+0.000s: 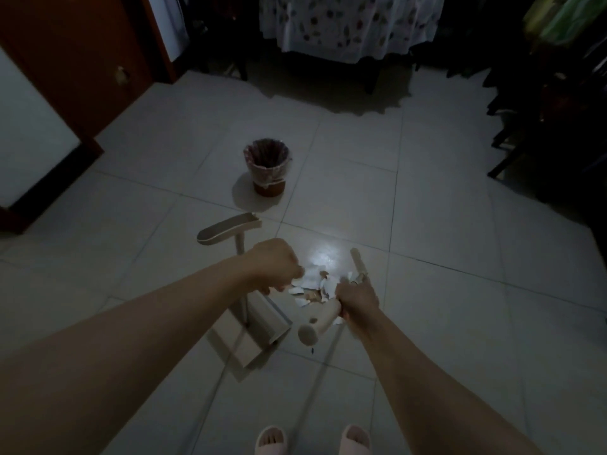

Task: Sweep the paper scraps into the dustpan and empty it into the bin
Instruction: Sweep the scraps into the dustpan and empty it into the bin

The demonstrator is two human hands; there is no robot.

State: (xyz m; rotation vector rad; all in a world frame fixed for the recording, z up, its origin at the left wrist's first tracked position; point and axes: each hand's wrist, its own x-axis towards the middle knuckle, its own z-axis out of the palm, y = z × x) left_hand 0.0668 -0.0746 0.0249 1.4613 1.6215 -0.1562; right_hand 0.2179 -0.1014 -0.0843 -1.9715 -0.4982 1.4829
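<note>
At far left I see a door [75, 60] standing by the tiled floor [443, 224]. My left hand [274, 262] is curled in a fist over the dustpan's upright handle – whether it actually grips the handle I cannot tell. The dustpan [259, 336] sits on the floor below that hand, mouth toward the scraps [315, 287], which lie heaped just beside it, between my two hands. The bin [267, 165], lined with a bag, stands well beyond them. My right hand [356, 302] is clamped on the broom [318, 323] handle – its head shows just past the scraps. A draped table [348, 24] stands at the back.
</note>
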